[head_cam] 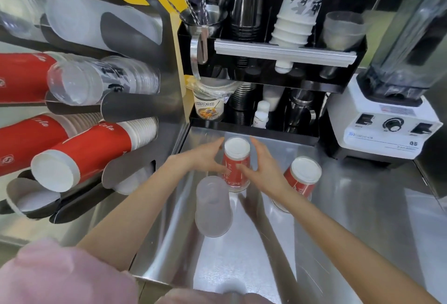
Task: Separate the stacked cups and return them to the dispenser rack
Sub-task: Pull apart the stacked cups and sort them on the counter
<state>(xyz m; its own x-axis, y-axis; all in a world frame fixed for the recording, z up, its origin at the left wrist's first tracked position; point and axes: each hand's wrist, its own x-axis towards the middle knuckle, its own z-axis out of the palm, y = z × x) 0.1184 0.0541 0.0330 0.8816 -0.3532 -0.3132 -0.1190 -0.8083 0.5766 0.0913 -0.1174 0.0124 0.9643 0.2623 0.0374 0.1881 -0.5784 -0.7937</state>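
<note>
because the grey dispenser rack (135, 108) on the far left holds its tubes slanted, mouths toward the person, the stacks lie base-out and a cup can be slid onto one bottom last: frosted plastic cups up top, clear printed cups in the middle, and a red paper cola cup stack (79, 156) lower down with its white base showing. a lower tube just beneath it looks nearly empty, which may be where cups are meant to go.

right of the rack, on the stainless steel counter (362, 207), a frosted translucent plastic cup (212, 207) stands upside down near the person, left alone for now. just beyond it the left hand (205, 158) and the right hand (263, 170) close from either side on an inverted red paper cup with a clear plastic cup over it (236, 163), fingers spread apart and curled against its walls, likely so one hand can steady one cup while the other pulls its mate free. whether the grasp is already firm, i cannot tell.

further right, a second inverted red paper cup in a clear sleeve (302, 175) waits, tilted, partly behind the right wrist. at far right stands a white blender base (382, 132), out of the way.
</note>
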